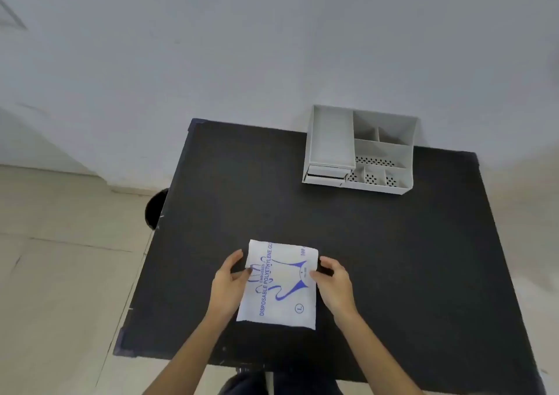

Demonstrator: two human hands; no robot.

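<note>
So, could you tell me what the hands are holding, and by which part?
The flat white blue-printed plastic packet: the left hand pinches its left edge, the right hand its right edge.

The glove packet (281, 301) reads "EMBOSSED DISPOSABLE POLYETHYLENE GL", "100" and a circled "L".

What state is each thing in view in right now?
Disposable polyethylene glove pack: print side up, held at both side edges.
Left grip: pinches the pack's left edge.
Right grip: fingers curled on the pack's right edge.
Desk organizer: upright at the table's far right, visible compartments empty.
</note>
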